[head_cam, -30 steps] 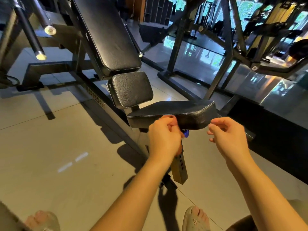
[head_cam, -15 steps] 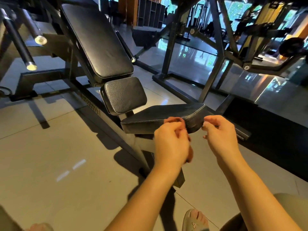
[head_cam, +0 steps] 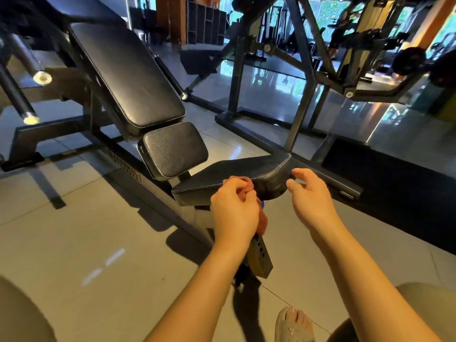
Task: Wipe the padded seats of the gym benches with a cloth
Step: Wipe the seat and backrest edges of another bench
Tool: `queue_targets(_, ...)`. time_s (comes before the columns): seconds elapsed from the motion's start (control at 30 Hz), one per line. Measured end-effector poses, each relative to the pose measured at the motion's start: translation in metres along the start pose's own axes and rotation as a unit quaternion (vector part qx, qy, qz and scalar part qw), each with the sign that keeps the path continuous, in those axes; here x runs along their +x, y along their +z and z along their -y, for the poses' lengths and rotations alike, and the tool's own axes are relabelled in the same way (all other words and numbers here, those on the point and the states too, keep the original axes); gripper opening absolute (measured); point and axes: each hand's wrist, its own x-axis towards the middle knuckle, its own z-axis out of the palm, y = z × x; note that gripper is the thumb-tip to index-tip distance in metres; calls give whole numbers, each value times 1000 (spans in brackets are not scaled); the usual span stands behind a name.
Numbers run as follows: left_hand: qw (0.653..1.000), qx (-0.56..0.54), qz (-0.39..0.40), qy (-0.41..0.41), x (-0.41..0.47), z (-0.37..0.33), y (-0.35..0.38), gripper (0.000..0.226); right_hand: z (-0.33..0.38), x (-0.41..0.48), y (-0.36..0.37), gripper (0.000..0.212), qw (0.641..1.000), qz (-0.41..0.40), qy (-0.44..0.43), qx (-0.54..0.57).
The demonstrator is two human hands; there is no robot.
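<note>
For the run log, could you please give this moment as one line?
left hand grips cloth at seat pad front edge | right hand open beside pad corner, holds nothing

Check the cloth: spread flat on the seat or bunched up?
Bunched. The reddish cloth is wadded in the left hand, only folds showing past its curled fingers, none spread on the seat pad.

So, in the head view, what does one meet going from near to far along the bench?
The left hand gripping the orange cloth → seat pad → small middle pad → long back pad.
</note>
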Motion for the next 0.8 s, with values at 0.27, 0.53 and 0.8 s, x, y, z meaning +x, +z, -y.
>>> queue_targets(0.27, 999, -30, -38, 25, 12, -2, -27, 10, 5, 5, -7, 38, 999, -39, 28, 13)
queue_targets(0.53, 965, 97, 233, 76, 61, -44, -50, 15, 13, 3, 2, 42, 997, -11, 69, 30)
queue_targets(0.8, 913, 270, 226, 208, 146, -72, -47, 23, 1, 9, 17, 36, 993, -81, 71, 46)
